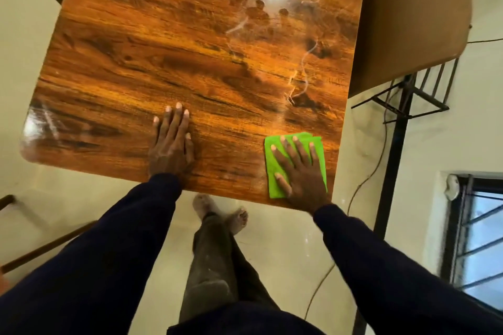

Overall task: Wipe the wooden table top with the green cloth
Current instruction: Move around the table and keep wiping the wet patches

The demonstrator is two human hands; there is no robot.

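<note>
r hand flat, fingers spread on green cloth, l hand flat on table top, maybe damp.

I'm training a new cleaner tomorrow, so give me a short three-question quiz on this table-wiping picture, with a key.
1. True or false: the left hand presses on the green cloth.
2. Where on the wooden table top does the cloth lie? A) far left corner B) near right corner C) centre
3. Fill in: the whitish streaks and smears lie on the table's ____ side.

Key
1. False: the right hand lies flat on the cloth; the left hand rests bare on the wood.
2. B
3. Right, beyond the cloth, running toward the far edge.
</note>
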